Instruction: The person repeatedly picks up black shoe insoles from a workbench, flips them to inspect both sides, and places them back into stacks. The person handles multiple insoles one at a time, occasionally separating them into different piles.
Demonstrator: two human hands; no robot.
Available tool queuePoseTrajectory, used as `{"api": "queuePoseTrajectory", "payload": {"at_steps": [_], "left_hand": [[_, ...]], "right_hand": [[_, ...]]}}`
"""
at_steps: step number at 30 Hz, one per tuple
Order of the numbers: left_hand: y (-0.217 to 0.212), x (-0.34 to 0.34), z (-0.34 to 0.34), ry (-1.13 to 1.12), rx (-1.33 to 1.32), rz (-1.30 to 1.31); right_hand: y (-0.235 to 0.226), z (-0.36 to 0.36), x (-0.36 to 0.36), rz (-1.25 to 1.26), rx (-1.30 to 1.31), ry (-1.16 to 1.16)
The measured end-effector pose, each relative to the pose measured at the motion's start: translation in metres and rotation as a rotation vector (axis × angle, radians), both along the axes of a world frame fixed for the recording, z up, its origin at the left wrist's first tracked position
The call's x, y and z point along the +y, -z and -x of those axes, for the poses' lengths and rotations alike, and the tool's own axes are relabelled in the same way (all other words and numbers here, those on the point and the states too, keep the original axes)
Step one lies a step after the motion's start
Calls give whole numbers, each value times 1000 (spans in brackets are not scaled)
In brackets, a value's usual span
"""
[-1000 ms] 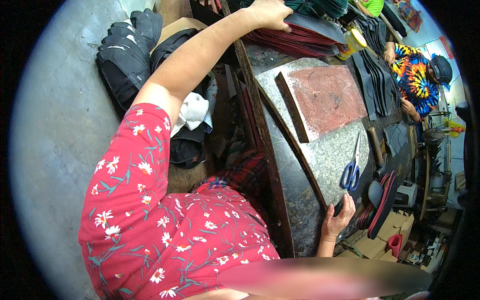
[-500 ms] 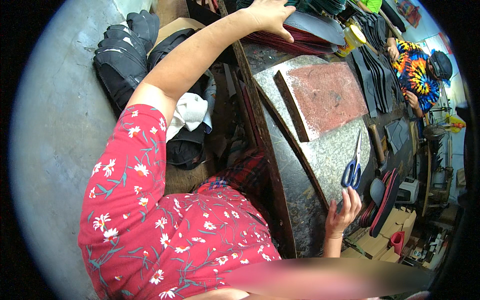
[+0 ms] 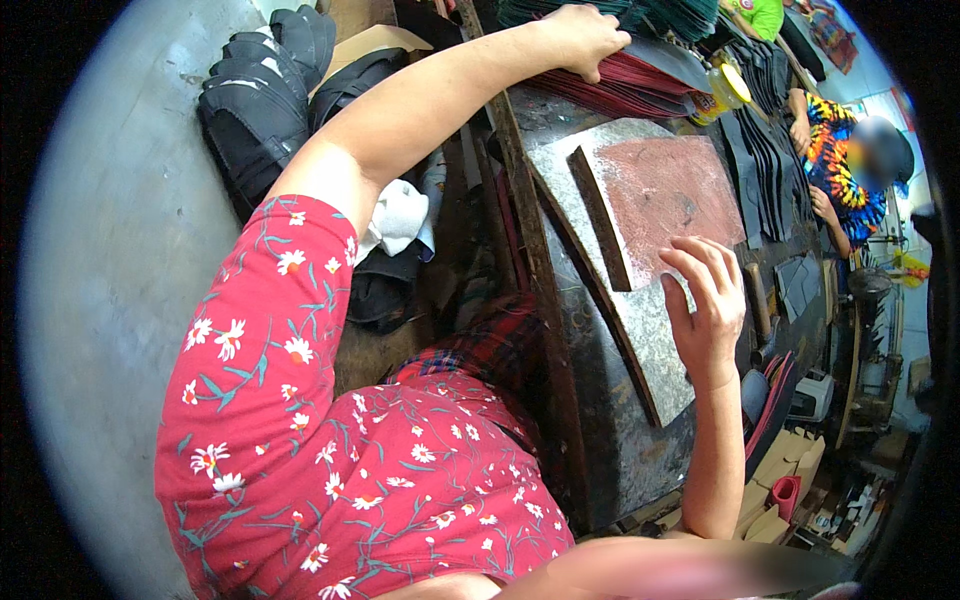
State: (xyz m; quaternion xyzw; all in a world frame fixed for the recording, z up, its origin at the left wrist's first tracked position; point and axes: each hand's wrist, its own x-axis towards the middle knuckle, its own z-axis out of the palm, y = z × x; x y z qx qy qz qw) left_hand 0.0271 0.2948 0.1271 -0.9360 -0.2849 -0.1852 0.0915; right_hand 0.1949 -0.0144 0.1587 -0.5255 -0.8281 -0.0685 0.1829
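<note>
My left hand (image 3: 585, 40) reaches far across the bench and curls its fingers into the edge of a stack of thin red sheets (image 3: 610, 85). My right hand (image 3: 705, 300) hovers with its fingers spread and holds nothing, over the right edge of a grey stone slab (image 3: 650, 360). On the slab lies a reddish square pad (image 3: 665, 190), just beyond the fingertips. A dark narrow strip (image 3: 600, 215) rests along the pad's left side. The wooden bench (image 3: 600, 450) carries the slab.
A person in a tie-dye shirt (image 3: 840, 160) works at the far right, beside rows of dark cut pieces (image 3: 765, 140). A yellow jar (image 3: 728, 85) stands near the stack. Black bags (image 3: 255, 95) and a white cloth (image 3: 400, 215) lie at my left. Cardboard boxes (image 3: 790, 470) sit below the bench.
My right hand has come up from the bench's near edge onto the slab and now covers the spot where blue-handled scissors lay. My left hand stayed on the stack.
</note>
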Motion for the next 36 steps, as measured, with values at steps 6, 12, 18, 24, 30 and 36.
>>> {"api": "queuePoseTrajectory", "payload": {"at_steps": [6,12,18,24,30,36], "left_hand": [[18,10,-2,-71,92,39],[15,20,20,150,-508,186],[35,23,71,-150,-1025,237],[83,14,65,-10,-963,339],[78,3,53,-165,-1257,509],[71,-34,40,-106,-891,157]], "right_hand": [[17,19,20,191,-105,36],[32,6,48,473,231,140],[28,-2,100,616,932,227],[33,8,152,663,1367,327],[39,3,174,679,1509,328],[46,-2,191,743,1629,301]]}}
